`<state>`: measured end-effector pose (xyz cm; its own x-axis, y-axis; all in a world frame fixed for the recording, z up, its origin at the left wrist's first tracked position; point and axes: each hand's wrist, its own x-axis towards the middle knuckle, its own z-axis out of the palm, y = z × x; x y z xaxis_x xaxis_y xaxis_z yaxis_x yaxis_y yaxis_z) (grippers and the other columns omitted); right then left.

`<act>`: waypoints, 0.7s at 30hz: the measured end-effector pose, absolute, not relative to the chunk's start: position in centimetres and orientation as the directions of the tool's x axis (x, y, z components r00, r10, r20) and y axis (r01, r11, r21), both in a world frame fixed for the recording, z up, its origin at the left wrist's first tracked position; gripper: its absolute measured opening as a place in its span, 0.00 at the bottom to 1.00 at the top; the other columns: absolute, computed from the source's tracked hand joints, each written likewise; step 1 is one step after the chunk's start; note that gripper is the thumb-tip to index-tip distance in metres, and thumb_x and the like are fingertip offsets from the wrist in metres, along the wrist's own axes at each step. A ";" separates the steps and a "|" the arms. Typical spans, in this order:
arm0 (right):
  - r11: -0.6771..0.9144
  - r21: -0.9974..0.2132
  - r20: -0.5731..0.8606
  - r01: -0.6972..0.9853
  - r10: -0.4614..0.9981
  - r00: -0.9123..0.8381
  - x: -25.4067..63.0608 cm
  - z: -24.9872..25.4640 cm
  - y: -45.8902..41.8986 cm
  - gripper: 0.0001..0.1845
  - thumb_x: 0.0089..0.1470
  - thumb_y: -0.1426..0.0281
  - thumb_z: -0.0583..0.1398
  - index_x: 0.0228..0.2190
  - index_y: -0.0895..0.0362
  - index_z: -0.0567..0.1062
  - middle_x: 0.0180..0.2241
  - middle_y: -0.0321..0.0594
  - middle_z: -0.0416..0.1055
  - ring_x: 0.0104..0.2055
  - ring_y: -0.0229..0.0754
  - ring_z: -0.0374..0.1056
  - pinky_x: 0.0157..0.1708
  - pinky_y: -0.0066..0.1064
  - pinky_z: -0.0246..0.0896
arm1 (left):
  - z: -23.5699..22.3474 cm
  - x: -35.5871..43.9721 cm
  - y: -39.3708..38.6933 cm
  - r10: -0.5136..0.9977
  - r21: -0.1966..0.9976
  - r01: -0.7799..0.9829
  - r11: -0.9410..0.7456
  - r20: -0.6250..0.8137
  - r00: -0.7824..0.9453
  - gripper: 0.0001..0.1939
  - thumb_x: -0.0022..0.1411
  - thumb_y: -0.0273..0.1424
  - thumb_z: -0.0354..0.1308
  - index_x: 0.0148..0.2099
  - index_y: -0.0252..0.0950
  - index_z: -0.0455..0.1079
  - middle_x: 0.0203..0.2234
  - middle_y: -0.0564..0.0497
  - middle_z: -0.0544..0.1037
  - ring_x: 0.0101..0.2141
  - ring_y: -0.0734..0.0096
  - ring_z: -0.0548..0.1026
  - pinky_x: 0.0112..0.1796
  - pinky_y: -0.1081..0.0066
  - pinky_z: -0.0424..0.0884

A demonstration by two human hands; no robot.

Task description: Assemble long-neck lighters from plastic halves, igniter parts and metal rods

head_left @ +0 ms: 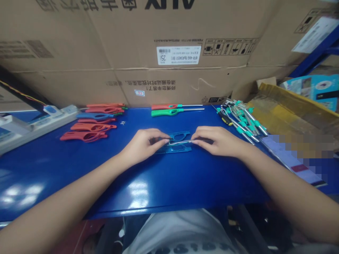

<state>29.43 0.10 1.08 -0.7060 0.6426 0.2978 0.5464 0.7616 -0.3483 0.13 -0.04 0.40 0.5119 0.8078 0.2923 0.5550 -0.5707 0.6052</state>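
Grip is pinched nearly shut in both hands: the left hand and the right hand each hold one end of a thin bent metal rod between thumb and fingers, their fingertips just apart across its middle. The rod lies along a blue plastic lighter shell, with a second blue shell flat on the counter just nearer the person, both under the hands and touching the rod or nearly so; exactly how they meet is hard to tell.

Below the counter's front edge, a pale shirt shows on the person's lap. The counter is glossy blue, with bright ceiling reflections on it.

Left of the hands lies a row of red lighter shells, with one blue shell among them. Farther back, a red lighter and a green lighter lie side by side, metal nozzles pointing right. To the right is a heap of teal-fitted metal tubes, beside a yellow-handled screwdriver.

A white power strip runs along the left end. Yellowish packaging sits at right, partly blurred out. Large cardboard cartons stand behind everything, against the counter's back edge
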 end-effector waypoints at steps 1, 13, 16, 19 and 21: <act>0.752 -0.345 0.300 0.561 0.655 -0.694 29.4 1.0 0.1 0.12 0.66 0.63 0.55 0.40 0.54 0.77 0.39 0.41 0.77 0.39 0.42 0.72 0.40 0.32 0.64 | 0.4 0.1 0.0 0.808 0.597 0.563 -0.572 0.294 0.510 0.12 0.67 0.36 0.59 0.45 0.38 0.81 0.37 0.50 0.83 0.32 0.71 0.76 0.35 0.72 0.70; 0.698 -0.471 0.419 0.540 0.715 -0.559 28.5 0.3 0.2 0.09 0.65 0.64 0.57 0.37 0.55 0.74 0.35 0.40 0.74 0.35 0.39 0.69 0.35 0.29 0.63 | -0.6 0.2 0.3 0.892 0.754 0.533 -0.384 0.153 0.426 0.13 0.63 0.40 0.61 0.41 0.38 0.82 0.34 0.50 0.85 0.33 0.67 0.80 0.36 0.71 0.73; 0.669 -0.505 0.410 0.546 0.742 -0.530 28.3 0.3 0.2 0.09 0.64 0.65 0.58 0.36 0.56 0.74 0.33 0.39 0.74 0.32 0.38 0.68 0.31 0.28 0.62 | -0.6 0.2 0.5 0.907 0.813 0.497 -0.303 0.086 0.412 0.14 0.63 0.41 0.62 0.39 0.37 0.82 0.32 0.50 0.85 0.34 0.65 0.81 0.36 0.70 0.74; 0.652 -0.512 0.393 0.559 0.756 -0.523 28.2 0.2 0.3 0.09 0.63 0.66 0.58 0.35 0.57 0.75 0.31 0.39 0.73 0.30 0.37 0.67 0.29 0.27 0.60 | -0.5 0.2 0.4 0.916 0.822 0.495 -0.282 0.077 0.393 0.14 0.63 0.41 0.62 0.40 0.37 0.82 0.32 0.49 0.85 0.33 0.66 0.81 0.35 0.71 0.74; 0.645 -0.509 0.372 0.570 0.762 -0.530 28.1 0.2 0.4 0.09 0.63 0.66 0.58 0.34 0.57 0.75 0.30 0.38 0.73 0.29 0.36 0.66 0.29 0.26 0.59 | -0.4 0.3 0.2 0.921 0.791 0.522 -0.320 0.131 0.367 0.13 0.63 0.40 0.62 0.41 0.36 0.82 0.33 0.49 0.85 0.32 0.67 0.80 0.35 0.71 0.74</act>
<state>28.11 0.39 0.15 -0.5300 0.7620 0.3720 0.5697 0.6449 -0.5094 0.30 0.23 -0.36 0.3669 0.9210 0.1312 0.5216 -0.3204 0.7908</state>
